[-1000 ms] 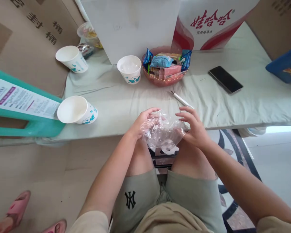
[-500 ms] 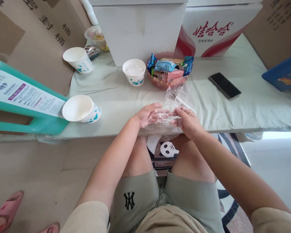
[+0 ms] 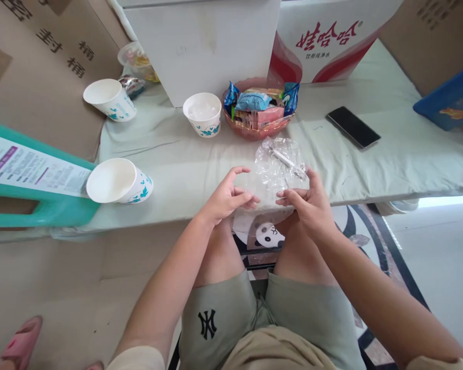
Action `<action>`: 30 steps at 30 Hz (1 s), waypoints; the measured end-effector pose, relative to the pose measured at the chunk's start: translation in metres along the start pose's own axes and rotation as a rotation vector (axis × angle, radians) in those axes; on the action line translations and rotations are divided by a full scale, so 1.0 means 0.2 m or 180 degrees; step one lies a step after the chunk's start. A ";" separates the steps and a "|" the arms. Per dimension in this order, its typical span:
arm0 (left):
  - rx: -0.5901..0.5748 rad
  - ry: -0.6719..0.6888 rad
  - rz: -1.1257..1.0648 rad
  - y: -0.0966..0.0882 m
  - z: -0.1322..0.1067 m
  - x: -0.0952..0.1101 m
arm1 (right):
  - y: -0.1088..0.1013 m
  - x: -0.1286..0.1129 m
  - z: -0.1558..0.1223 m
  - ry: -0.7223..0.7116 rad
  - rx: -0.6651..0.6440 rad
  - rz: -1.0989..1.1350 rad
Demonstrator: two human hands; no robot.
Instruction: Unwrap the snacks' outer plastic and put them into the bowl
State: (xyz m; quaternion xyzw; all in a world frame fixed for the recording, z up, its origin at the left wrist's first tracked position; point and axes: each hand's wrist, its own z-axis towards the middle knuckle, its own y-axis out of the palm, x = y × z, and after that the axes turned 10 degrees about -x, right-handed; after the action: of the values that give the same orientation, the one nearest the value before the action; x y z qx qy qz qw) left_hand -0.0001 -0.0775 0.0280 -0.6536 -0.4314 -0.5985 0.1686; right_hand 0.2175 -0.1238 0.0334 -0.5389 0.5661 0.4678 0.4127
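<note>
My left hand [image 3: 231, 198] and my right hand [image 3: 306, 203] are held a little apart at the front edge of the cloth-covered bench. Between them is a thin see-through plastic piece [image 3: 265, 198], pinched at its two sides by thumbs and fingers; its exact shape is hard to make out. Just beyond, a crumpled clear wrapper [image 3: 268, 164] lies on the cloth, near my right fingertips. On the wrapper rests a slim white stick-like item [image 3: 287, 160]. Behind it stands a pink bowl [image 3: 250, 132] filled with packaged snacks [image 3: 256, 102].
A white paper cup [image 3: 203, 115] with something clear inside stands left of the bowl. Two more cups, one tilted [image 3: 113, 100] and one nearer [image 3: 118, 181], are at the left by a green container [image 3: 57, 210]. A phone [image 3: 353, 127] lies right. White boxes [image 3: 208, 46] line the back.
My hands have drawn apart, and the crumpled wrapper now lies beyond them on the cloth. The see-through piece shows between my fingers. The view has shifted slightly.
</note>
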 end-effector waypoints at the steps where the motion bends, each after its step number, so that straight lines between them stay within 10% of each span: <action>1: -0.0055 -0.0028 0.0114 0.01 -0.02 0.00 | 0.00 0.00 -0.03 -0.0059 -0.0034 -0.0046; 10: 0.0805 0.0696 0.0690 0.14 -0.10 -0.01 | -0.07 -0.02 -0.18 -0.0522 -0.0295 -0.1433; 21: 0.0320 0.0824 0.3023 0.14 -0.13 0.03 | -0.15 0.00 -0.16 -0.1300 -0.0229 -0.3098; 24: 0.0619 0.0997 0.3057 0.13 -0.11 0.04 | -0.14 -0.05 -0.13 -0.1574 -0.0158 -0.2827; 30: 0.0356 0.0726 0.0922 0.11 -0.03 0.04 | -0.08 -0.10 -0.06 -0.0230 -0.0713 -0.0770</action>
State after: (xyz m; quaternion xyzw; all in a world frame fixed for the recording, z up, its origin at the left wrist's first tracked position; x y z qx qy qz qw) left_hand 0.0132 -0.0916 0.0423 -0.6265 -0.3435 -0.6132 0.3369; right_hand 0.2358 -0.1297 0.0545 -0.6285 0.4262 0.4939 0.4235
